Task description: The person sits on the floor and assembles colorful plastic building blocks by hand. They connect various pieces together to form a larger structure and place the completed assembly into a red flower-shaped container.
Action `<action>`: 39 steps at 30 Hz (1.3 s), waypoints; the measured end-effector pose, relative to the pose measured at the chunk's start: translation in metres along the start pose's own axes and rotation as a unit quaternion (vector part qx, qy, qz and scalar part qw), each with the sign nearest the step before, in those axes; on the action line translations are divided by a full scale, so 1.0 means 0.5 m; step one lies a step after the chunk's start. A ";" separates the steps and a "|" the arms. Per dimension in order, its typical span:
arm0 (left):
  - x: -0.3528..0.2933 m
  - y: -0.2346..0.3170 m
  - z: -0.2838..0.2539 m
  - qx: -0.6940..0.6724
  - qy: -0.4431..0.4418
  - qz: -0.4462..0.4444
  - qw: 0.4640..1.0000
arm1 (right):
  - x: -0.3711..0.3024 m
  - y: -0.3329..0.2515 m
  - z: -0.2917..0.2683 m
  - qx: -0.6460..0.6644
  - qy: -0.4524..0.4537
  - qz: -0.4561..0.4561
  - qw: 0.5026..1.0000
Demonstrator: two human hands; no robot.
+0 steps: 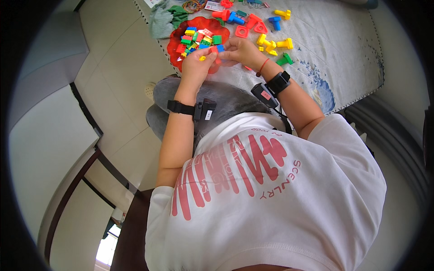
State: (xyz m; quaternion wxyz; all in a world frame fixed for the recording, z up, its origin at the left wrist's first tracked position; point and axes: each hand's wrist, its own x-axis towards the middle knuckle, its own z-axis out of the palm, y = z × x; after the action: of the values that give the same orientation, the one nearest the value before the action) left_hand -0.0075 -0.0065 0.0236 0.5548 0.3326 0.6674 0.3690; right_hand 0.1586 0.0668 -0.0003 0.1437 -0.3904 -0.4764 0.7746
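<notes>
Over the near edge of a red scalloped bowl [174, 39], my two hands meet fingertip to fingertip. My left hand [196, 66] is closed on a small red toy brick [214, 49]. Right against it is a blue toy brick [220, 48], pinched by the fingers of my right hand [240, 50]. Whether the two bricks are joined is too small to tell. A yellow brick [202, 58] shows beside my left fingers. Inside the bowl lies a heap of red, green, yellow, blue and white bricks [199, 39].
Several yellow toy bolts [270, 45], blue bolts [275, 22], a green bolt [285, 59] and red toy nuts [242, 31] lie on the patterned tablecloth [325, 40]. A green cloth [163, 20] and rubber bands [193, 5] are at the far left. The table's left edge runs beside the bowl.
</notes>
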 end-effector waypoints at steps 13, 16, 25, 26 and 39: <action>0.009 -0.040 -0.030 0.032 0.018 -0.043 0.998 | 0.067 0.080 0.021 -0.146 -0.007 -0.063 0.987; 0.016 -0.072 -0.043 0.035 0.013 -0.048 0.998 | 0.063 0.049 0.031 -0.192 -0.006 -0.030 0.981; 0.052 -0.076 -0.031 0.002 0.001 -0.045 0.999 | 0.054 0.055 0.020 -0.156 -0.006 0.004 0.988; 0.053 -0.074 -0.031 -0.011 0.013 -0.035 0.999 | 0.049 0.062 0.021 -0.098 -0.007 -0.024 0.995; 0.045 -0.039 -0.004 0.018 0.041 0.035 0.998 | -0.108 0.187 -0.233 -0.552 0.140 0.116 0.814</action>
State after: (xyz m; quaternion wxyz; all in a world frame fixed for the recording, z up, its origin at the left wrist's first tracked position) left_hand -0.0138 0.0029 -0.0041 0.5075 0.3503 0.6841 0.3897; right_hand 0.2942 0.0604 -0.0827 -0.1216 -0.5605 -0.7499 0.3295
